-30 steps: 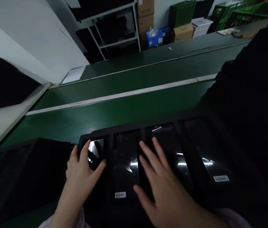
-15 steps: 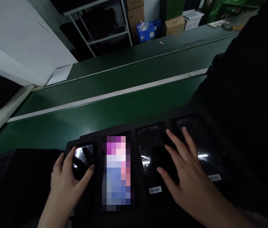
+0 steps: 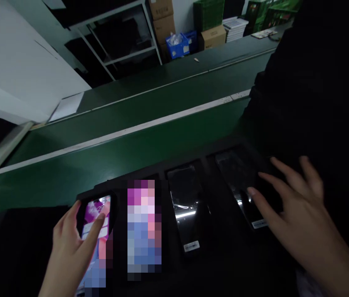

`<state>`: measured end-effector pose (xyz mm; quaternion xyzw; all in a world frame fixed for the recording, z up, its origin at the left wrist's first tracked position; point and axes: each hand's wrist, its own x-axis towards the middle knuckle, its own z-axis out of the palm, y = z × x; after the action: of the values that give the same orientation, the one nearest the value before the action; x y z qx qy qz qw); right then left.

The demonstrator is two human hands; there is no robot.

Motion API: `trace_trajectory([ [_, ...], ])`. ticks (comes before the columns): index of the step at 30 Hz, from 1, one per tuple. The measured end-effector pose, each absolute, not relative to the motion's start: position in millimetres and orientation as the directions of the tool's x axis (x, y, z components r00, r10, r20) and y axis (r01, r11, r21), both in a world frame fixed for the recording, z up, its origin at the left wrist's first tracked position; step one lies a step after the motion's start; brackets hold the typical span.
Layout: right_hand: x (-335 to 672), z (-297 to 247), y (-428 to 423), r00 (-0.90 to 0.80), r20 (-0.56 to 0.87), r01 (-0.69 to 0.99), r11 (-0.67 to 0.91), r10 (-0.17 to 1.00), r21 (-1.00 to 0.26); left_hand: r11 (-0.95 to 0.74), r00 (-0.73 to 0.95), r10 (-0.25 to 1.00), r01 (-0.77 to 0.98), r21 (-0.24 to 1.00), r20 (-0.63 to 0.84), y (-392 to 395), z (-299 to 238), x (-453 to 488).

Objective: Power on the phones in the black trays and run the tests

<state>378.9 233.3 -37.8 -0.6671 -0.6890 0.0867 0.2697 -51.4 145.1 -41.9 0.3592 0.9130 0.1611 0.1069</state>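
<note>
On the lit pink-and-purple screen of the leftmost slim rectangular phone (image 3: 88, 225), digits resembling "29" are made out near the top (the rest is too blurred to be read). A white rectangular barcode label (image 3: 191, 246) is borne by the lower end of the third, dark glossy phone (image 3: 183, 189); its fine print cannot be read. An equally illegible white rectangular sticker (image 3: 260, 223) is carried by the rightmost dark glass-fronted phone (image 3: 230, 169). Dark lettering, too small to be deciphered, is printed on an upper brown cardboard box (image 3: 161, 9).

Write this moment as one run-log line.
left hand: over lit leftmost phone | right hand: spread at dark rightmost phone | second phone: lit | third phone: dark, labelled
</note>
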Motion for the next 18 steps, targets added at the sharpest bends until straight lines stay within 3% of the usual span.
trace_trajectory([
  [6,388,-31,243,-0.066,0.145,0.757,0.144,0.987,-0.638,0.740,-0.773,0.632,0.586,0.330,-0.045,149,-38,-41],
  [14,382,-35,244,-0.156,0.192,0.760,0.242,0.969,-0.604,0.723,-0.754,0.653,0.589,0.362,-0.077,150,-35,-47],
  [18,386,-30,247,-0.194,0.154,0.735,0.247,0.969,-0.632,0.704,-0.761,0.642,0.536,0.466,-0.095,149,-30,-35],
])
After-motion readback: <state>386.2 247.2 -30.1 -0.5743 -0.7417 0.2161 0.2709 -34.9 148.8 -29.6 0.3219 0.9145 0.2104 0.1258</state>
